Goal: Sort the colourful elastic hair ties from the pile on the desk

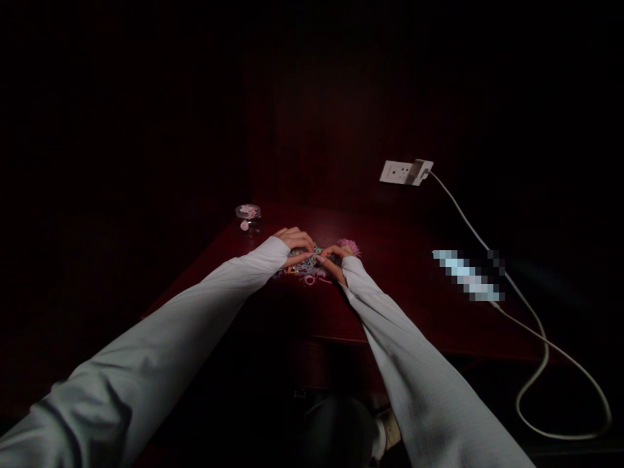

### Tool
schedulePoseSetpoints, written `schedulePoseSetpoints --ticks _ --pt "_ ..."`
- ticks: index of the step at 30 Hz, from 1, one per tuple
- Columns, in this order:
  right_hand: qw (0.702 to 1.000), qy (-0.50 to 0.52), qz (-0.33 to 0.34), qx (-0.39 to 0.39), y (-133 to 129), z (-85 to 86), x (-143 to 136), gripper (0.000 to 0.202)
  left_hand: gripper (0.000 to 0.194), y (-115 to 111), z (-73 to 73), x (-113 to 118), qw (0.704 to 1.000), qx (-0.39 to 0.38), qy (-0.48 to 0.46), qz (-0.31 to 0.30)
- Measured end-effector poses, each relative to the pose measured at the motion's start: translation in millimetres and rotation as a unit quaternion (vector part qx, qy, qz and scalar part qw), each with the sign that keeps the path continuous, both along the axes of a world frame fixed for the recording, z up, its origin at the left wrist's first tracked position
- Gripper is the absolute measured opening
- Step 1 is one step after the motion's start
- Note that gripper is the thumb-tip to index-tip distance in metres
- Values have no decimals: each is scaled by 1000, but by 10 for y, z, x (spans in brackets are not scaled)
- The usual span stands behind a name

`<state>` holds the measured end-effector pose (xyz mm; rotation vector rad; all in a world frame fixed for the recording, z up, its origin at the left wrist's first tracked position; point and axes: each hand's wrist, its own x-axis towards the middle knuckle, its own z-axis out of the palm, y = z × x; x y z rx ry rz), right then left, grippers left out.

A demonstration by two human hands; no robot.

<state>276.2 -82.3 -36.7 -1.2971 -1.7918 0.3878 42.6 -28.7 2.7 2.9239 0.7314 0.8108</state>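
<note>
A low heap of small multicoloured strands and loops [311, 272] lies on the dark red table, too small to name for certain. Over its left side rests my left hand [296, 242], fingers curved, thumb and fingertips drawn together at the heap. From the right, my right hand [335, 259] meets it in a pinch, the two thumbs close together. Whatever sits between the fingertips is too small to make out. Just behind my right hand is a fluffy pink bunch [350, 246], partly covered by it.
A clear round container [248, 220] with pink pieces stands at the table's back left. On the wall is a socket plate [397, 172] with a charger [420, 170]. Its white cable [458, 207] loops past the right edge to a blurred-out phone [468, 276].
</note>
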Motion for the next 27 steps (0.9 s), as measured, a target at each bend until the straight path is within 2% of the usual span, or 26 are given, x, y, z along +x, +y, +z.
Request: schedulePoseSetpoints --ticks 12,19,23,27 --pt "998 58 19 33 50 25 -4 35 27 9 -42 32 1000 -8 -6 -12" --pt "994 108 29 14 62 29 -14 36 26 31 -60 30 1000 -10 -9 -20" --pt "994 99 37 12 106 -8 7 39 26 29 -54 20 1000 -13 -4 -16" --pt "997 73 6 -6 172 -42 38 42 26 15 -25 8 1000 -14 -3 -3"
